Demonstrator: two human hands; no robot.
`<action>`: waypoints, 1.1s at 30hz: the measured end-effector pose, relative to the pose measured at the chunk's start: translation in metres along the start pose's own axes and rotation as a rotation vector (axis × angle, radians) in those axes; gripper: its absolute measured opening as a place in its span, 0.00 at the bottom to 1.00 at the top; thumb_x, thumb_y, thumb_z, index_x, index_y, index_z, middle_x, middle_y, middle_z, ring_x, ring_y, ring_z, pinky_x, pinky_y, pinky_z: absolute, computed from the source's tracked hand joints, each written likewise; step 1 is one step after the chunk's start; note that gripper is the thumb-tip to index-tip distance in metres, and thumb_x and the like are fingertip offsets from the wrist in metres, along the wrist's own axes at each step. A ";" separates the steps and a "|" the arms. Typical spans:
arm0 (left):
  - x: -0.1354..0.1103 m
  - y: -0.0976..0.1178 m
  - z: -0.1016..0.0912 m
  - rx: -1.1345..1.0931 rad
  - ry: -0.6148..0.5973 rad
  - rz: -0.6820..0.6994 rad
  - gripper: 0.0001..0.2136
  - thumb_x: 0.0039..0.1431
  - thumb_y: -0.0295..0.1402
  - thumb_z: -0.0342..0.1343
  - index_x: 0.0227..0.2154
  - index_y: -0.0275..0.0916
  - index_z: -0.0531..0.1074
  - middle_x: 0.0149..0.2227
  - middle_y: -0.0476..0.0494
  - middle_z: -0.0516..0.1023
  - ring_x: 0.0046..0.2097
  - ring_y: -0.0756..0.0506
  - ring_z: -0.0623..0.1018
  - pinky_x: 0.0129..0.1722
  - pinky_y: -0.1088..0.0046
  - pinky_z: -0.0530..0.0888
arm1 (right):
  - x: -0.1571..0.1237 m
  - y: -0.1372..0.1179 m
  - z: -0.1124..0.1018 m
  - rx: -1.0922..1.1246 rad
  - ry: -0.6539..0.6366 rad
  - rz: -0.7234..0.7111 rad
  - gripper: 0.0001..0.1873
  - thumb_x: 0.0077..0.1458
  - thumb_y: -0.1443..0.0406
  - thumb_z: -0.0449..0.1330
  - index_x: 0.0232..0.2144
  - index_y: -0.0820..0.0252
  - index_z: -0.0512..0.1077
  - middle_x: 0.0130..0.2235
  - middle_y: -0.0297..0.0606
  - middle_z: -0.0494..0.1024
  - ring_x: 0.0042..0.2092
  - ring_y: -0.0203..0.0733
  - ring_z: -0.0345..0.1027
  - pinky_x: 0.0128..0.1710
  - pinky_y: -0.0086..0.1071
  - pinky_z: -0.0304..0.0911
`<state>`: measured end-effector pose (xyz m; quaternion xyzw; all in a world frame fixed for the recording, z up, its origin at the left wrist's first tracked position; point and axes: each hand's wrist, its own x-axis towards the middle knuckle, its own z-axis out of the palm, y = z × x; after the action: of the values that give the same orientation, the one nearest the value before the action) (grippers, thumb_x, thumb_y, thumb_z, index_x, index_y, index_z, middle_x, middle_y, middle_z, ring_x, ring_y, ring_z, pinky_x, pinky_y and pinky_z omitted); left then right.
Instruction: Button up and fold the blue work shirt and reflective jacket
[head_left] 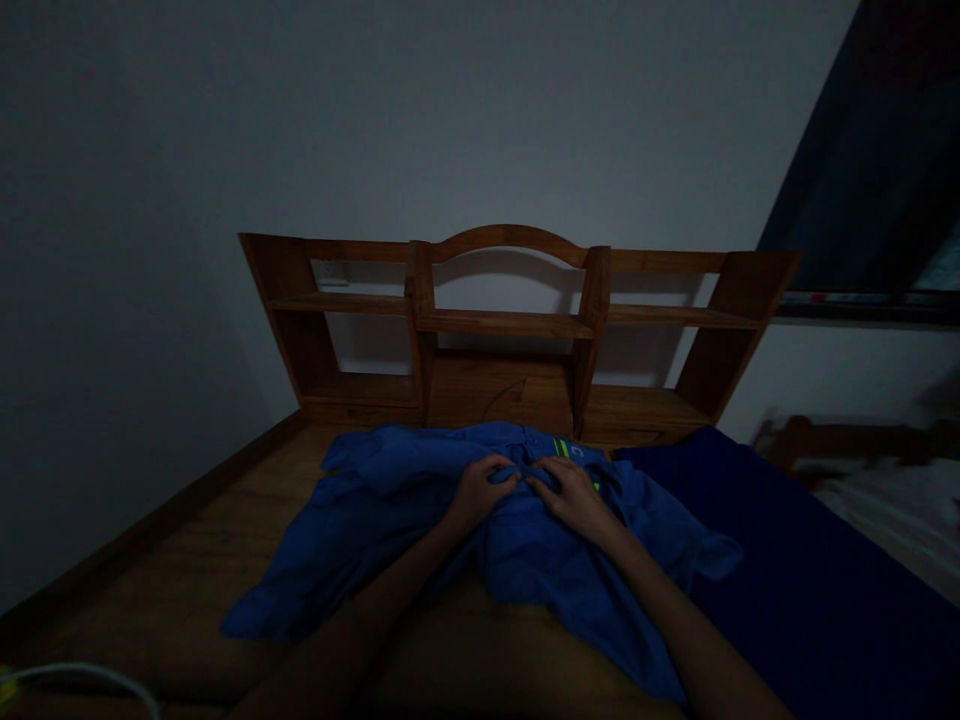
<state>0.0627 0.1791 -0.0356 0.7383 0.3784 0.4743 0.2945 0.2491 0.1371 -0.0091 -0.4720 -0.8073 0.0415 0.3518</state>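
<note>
A blue shirt (420, 520) with a small neon green mark lies spread on a bare wooden bed board (187, 570), collar end toward the headboard. My left hand (480, 490) has its fingers curled, pinching the shirt fabric near the collar. My right hand (574, 495) rests right beside it with fingers bent onto the same fold of fabric. The two hands nearly touch at the shirt's middle. The room is dim.
A wooden headboard with open shelves (510, 320) stands against the wall behind the shirt. A dark blue mattress or sheet (795, 580) lies to the right. A pale cable (82, 675) shows at the bottom left. Another wooden frame (840, 440) is at the far right.
</note>
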 end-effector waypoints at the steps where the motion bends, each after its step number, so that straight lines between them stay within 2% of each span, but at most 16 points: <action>1: 0.000 0.001 0.000 0.004 0.002 0.009 0.10 0.51 0.37 0.58 0.34 0.38 0.74 0.36 0.46 0.77 0.40 0.46 0.76 0.44 0.71 0.71 | 0.000 0.000 0.000 0.005 0.003 0.003 0.08 0.58 0.62 0.54 0.38 0.56 0.70 0.37 0.37 0.74 0.42 0.42 0.66 0.45 0.32 0.58; 8: -0.004 0.015 -0.003 0.032 -0.015 0.035 0.13 0.50 0.43 0.59 0.33 0.39 0.72 0.33 0.49 0.76 0.38 0.47 0.76 0.40 0.73 0.70 | -0.001 -0.007 -0.008 -0.016 -0.029 -0.003 0.09 0.57 0.66 0.51 0.38 0.58 0.70 0.36 0.36 0.73 0.42 0.41 0.66 0.45 0.32 0.58; 20: -0.006 0.024 -0.003 0.107 0.049 0.064 0.07 0.53 0.35 0.56 0.34 0.41 0.69 0.35 0.51 0.76 0.40 0.48 0.76 0.42 0.74 0.70 | -0.001 -0.007 -0.004 -0.056 -0.018 -0.007 0.09 0.55 0.68 0.52 0.38 0.58 0.69 0.36 0.37 0.73 0.42 0.41 0.65 0.46 0.32 0.57; 26: -0.007 0.027 -0.005 0.097 0.018 0.070 0.05 0.56 0.33 0.53 0.36 0.41 0.69 0.36 0.51 0.77 0.41 0.49 0.76 0.43 0.75 0.70 | -0.002 -0.009 -0.004 -0.091 -0.023 -0.018 0.11 0.56 0.67 0.52 0.41 0.58 0.69 0.37 0.37 0.74 0.42 0.41 0.66 0.46 0.31 0.56; 29: -0.007 0.022 -0.003 0.191 0.024 0.104 0.06 0.57 0.35 0.53 0.35 0.41 0.69 0.36 0.50 0.75 0.40 0.48 0.75 0.42 0.74 0.69 | -0.001 -0.008 -0.003 -0.130 -0.020 -0.004 0.09 0.59 0.63 0.52 0.40 0.56 0.70 0.36 0.36 0.74 0.42 0.40 0.66 0.46 0.31 0.57; 33: -0.005 0.013 -0.003 0.419 0.101 0.157 0.10 0.55 0.40 0.55 0.29 0.39 0.66 0.31 0.48 0.72 0.36 0.47 0.73 0.37 0.72 0.68 | 0.001 -0.009 -0.005 -0.248 0.016 0.049 0.14 0.62 0.57 0.48 0.39 0.55 0.71 0.33 0.37 0.76 0.40 0.41 0.68 0.43 0.31 0.57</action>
<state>0.0618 0.1679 -0.0268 0.7857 0.4243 0.4434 0.0778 0.2452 0.1312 -0.0015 -0.5317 -0.7918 -0.0537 0.2959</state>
